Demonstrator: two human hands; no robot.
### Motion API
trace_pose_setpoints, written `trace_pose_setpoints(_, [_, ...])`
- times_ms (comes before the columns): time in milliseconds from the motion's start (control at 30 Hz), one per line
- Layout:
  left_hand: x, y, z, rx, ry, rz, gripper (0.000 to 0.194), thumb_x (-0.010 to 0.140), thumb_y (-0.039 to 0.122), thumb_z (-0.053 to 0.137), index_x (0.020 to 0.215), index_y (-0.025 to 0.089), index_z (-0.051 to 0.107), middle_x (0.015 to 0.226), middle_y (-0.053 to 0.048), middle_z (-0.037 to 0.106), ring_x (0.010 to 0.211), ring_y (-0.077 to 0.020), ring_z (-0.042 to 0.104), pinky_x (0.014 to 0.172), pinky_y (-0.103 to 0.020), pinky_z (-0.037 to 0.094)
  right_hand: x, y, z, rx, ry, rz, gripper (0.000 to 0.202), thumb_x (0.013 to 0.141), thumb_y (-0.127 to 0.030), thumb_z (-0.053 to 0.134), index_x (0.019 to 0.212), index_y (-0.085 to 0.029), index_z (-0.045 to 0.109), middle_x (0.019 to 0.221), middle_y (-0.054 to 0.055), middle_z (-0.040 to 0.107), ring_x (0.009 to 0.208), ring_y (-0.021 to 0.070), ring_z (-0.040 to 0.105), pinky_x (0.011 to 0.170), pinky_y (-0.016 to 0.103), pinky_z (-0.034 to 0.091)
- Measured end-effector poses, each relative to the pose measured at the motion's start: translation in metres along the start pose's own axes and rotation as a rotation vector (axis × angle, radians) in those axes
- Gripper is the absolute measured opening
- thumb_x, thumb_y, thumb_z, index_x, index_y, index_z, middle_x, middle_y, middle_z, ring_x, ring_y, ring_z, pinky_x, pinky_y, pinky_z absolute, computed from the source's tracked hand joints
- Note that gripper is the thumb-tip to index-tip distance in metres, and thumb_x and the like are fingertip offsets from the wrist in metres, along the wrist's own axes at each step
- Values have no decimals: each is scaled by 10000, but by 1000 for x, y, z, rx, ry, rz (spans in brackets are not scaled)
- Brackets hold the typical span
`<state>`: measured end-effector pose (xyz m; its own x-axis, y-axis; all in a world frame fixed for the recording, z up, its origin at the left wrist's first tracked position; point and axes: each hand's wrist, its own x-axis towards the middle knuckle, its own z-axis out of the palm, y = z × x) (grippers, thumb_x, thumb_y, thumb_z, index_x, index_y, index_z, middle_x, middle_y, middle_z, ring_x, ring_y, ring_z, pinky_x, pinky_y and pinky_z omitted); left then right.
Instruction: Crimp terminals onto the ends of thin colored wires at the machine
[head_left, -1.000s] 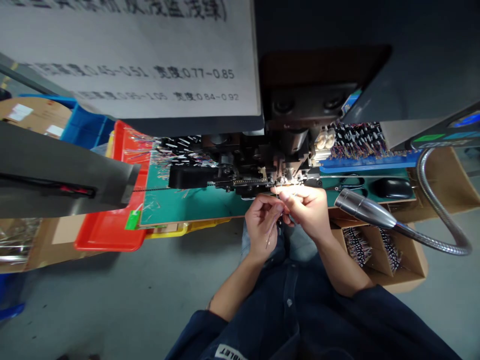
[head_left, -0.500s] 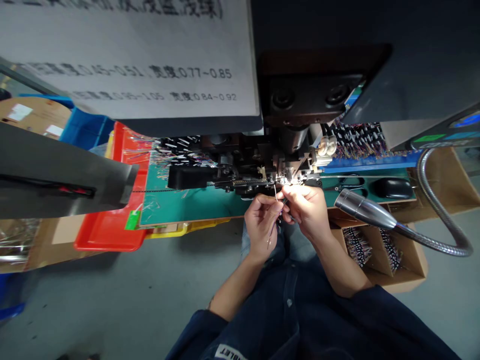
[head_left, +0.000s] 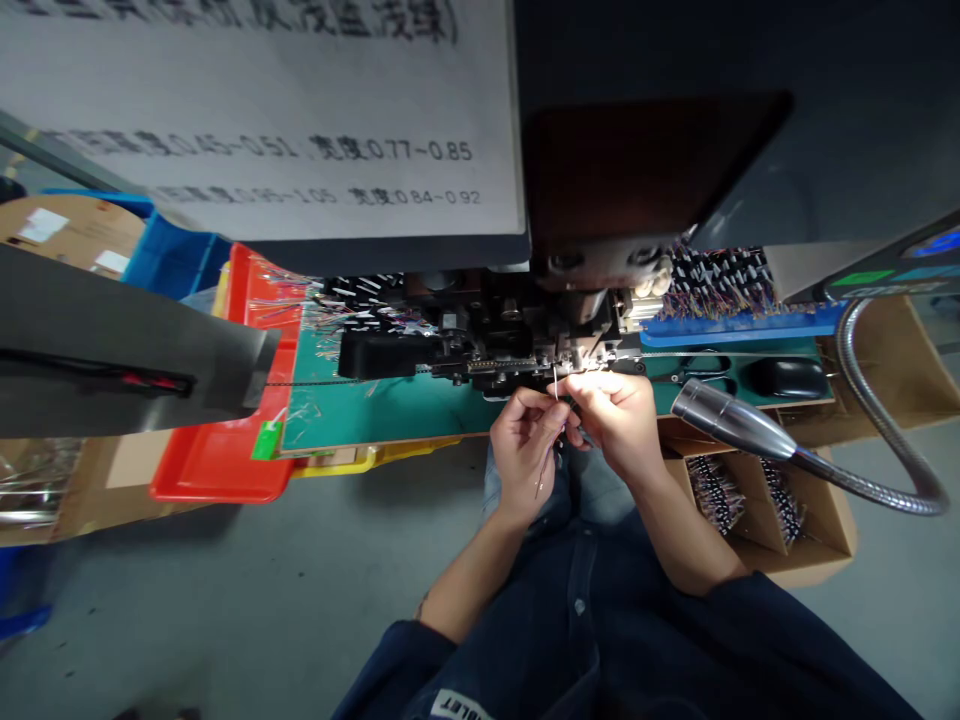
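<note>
My left hand (head_left: 525, 450) is closed in a pinch on several thin wires (head_left: 543, 465) whose loose ends hang down past its fingers. Close beside it, my right hand (head_left: 621, 420) is also closed, pinching the same bunch near the top. One pale wire (head_left: 556, 380) rises from between the fingertips to the lit working point of a crimping machine (head_left: 517, 345). The machine's ram block (head_left: 600, 262) sits low above that point. What lies inside my right palm is mostly hidden.
A flexible metal lamp (head_left: 731, 418), scissors (head_left: 705, 365) and a black mouse-shaped object (head_left: 787, 377) are at the right. Wire bundles fill a blue tray (head_left: 742, 325) and a cardboard box (head_left: 821, 560). On the left are a red tray (head_left: 217, 470) and green mat (head_left: 390, 410).
The machine's ram block has dropped from its higher position. My hands have hardly moved and keep their pinch on the wires. The view has shifted slightly.
</note>
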<state>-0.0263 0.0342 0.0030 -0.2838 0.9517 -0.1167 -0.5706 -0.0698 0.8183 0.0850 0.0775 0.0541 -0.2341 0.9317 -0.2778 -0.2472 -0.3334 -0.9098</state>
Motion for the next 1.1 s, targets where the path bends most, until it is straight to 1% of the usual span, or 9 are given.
trace_pose_setpoints(133, [0, 0, -1, -31, -56, -11, 385, 955, 455, 1015, 922, 211, 719, 688, 55, 718, 460, -86, 627, 512, -212, 629, -3, -4, -1, -89, -2, -29, 395, 957, -568, 935, 980, -175, 919, 564, -24, 651, 456, 124, 571, 411, 233, 435])
trace_pose_setpoints(267, [-1, 1, -1, -3, -60, 0, 363, 985, 439, 990, 919, 213, 714, 728, 39, 762, 492, -93, 669, 533, -207, 638, -1, -2, -1, 11, 2, 0, 372, 933, -559, 958, 913, -191, 911, 562, -29, 635, 454, 119, 583, 402, 222, 395])
trace_pose_setpoints(367, [-1, 2, -1, 23, -55, 16, 370, 990, 451, 984, 920, 217, 706, 739, 35, 770, 524, -106, 704, 574, -224, 662, 1, 1, 0, 58, 10, 26, 353, 947, -548, 940, 901, -199, 915, 548, -40, 606, 425, 100, 520, 402, 229, 357])
trace_pose_setpoints(467, [0, 4, 0, 40, -49, 23, 394, 984, 474, 988, 905, 219, 698, 723, 39, 750, 517, -110, 701, 573, -232, 660, 2, 2, 0, 45, 17, 46, 362, 963, -561, 925, 929, -200, 929, 537, -42, 583, 409, 97, 465, 401, 253, 344])
trace_pose_setpoints(700, [0, 2, -1, 56, -39, 24, 373, 987, 464, 985, 917, 223, 710, 741, 31, 771, 524, -118, 715, 563, -239, 659, 4, 7, -2, 50, 12, 33, 378, 965, -581, 928, 884, -212, 916, 552, -39, 574, 415, 91, 433, 418, 269, 363])
trace_pose_setpoints(800, [0, 0, -3, 64, -40, 24, 366, 994, 459, 979, 924, 225, 707, 752, 29, 778, 533, -120, 724, 566, -240, 659, 6, 12, -3, 53, 24, 10, 437, 935, -640, 943, 872, -209, 904, 524, -48, 544, 400, 95, 411, 395, 273, 350])
trace_pose_setpoints(900, [0, 0, -5, 85, -37, 18, 377, 998, 474, 974, 926, 227, 698, 765, 23, 790, 536, -124, 728, 565, -245, 662, 6, 12, -2, 26, 22, 11, 477, 930, -679, 938, 899, -205, 905, 530, -39, 561, 409, 110, 439, 386, 281, 357])
trace_pose_setpoints(1033, [-2, 0, -5, 100, -23, 14, 395, 988, 507, 977, 942, 231, 698, 774, 18, 800, 527, -127, 714, 556, -255, 663, 2, 6, -3, -23, 2, 22, 402, 963, -617, 928, 1008, -218, 927, 605, -20, 637, 478, 142, 547, 427, 291, 430])
trace_pose_setpoints(1100, [-3, 2, -3, 85, -18, 22, 401, 975, 511, 989, 952, 233, 701, 754, 29, 779, 518, -123, 695, 539, -247, 644, -2, 6, -8, -45, -8, -19, 364, 976, -575, 928, 1098, -232, 931, 596, -36, 624, 478, 142, 526, 454, 298, 452])
